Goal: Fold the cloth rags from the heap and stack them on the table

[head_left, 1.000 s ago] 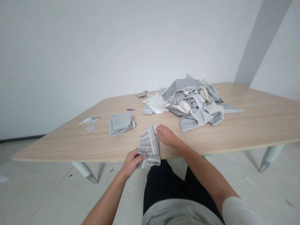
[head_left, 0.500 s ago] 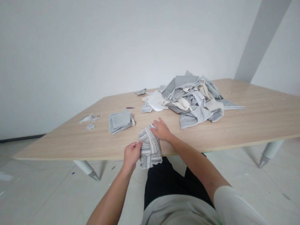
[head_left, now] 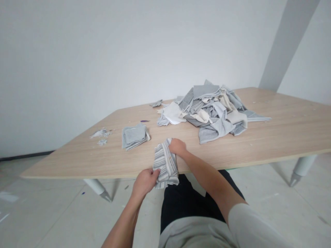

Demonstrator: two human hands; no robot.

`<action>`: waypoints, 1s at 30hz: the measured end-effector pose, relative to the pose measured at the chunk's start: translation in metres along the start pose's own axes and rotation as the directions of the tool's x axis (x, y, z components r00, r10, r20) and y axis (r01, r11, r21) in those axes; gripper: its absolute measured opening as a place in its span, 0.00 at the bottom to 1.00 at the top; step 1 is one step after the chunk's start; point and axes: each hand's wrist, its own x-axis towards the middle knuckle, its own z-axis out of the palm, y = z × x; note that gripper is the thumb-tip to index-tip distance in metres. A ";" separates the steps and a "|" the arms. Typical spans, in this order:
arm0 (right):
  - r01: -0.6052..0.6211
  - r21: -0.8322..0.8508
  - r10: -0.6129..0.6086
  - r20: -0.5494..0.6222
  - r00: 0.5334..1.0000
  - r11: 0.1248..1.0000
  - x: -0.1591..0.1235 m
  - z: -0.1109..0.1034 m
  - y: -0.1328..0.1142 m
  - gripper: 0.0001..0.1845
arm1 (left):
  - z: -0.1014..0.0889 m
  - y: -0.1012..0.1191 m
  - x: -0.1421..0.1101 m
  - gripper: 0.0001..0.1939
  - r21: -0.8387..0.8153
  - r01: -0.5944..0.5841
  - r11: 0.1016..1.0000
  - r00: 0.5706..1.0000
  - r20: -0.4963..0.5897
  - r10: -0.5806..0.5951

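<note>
A striped grey-and-white cloth (head_left: 165,160) lies at the table's front edge, its lower end hanging over. My left hand (head_left: 146,181) pinches the cloth's left side near the bottom, thumb on top. At the upper right corner, my right hand (head_left: 177,146) is closed on the same cloth, its fingertips partly hidden. To the left sits a small stack of folded grey cloths (head_left: 135,135), apart from both hands.
A large heap of grey, white and beige cloths (head_left: 214,113) covers the back right of the wooden table (head_left: 85,162). Fabric scraps (head_left: 102,133) lie at the left. A thin purple item (head_left: 145,121) is behind the stack. A wall (head_left: 129,51) stands behind.
My left hand has slid down the cloth's left side. The right hand's fingers, spread before, have closed at the upper corner. The cloth lies flatter.
</note>
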 end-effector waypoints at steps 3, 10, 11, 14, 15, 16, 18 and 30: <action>-0.009 0.148 0.021 -0.082 0.996 0.989 0.000 0.001 0.003 0.13 | 0.001 -0.001 -0.003 0.29 0.121 -0.001 0.993 0.998 -0.065 0.009; 0.202 0.512 -0.109 -0.206 0.972 0.835 -0.005 -0.004 -0.003 0.13 | -0.005 0.002 -0.002 0.28 0.124 0.060 0.990 0.931 -0.366 -0.011; 0.246 0.559 -0.153 -0.208 0.966 0.792 -0.007 -0.008 -0.007 0.11 | -0.008 0.002 0.004 0.29 0.030 0.007 1.000 0.907 -0.421 0.006; 0.346 0.667 -0.281 -0.208 0.937 0.660 -0.015 -0.025 -0.021 0.10 | -0.021 0.005 0.026 0.37 -0.377 -0.272 0.885 0.859 -0.509 0.047; 0.369 0.696 -0.317 -0.210 0.925 0.616 -0.018 -0.032 -0.027 0.11 | -0.026 0.007 0.034 0.40 -0.508 -0.355 0.785 0.868 -0.492 0.074; 0.393 0.731 -0.358 -0.215 0.909 0.558 -0.021 -0.040 -0.032 0.13 | -0.030 0.010 0.041 0.42 -0.616 -0.411 0.672 0.880 -0.460 0.117; 0.425 0.812 -0.450 -0.229 0.863 0.401 -0.027 -0.055 -0.040 0.18 | -0.038 0.018 0.051 0.42 -0.763 -0.447 0.467 0.894 -0.391 0.218; 0.447 0.768 -0.465 -0.221 0.857 0.458 -0.032 -0.078 -0.046 0.12 | -0.065 0.065 0.050 0.27 -0.877 -0.373 0.304 0.912 -0.285 0.295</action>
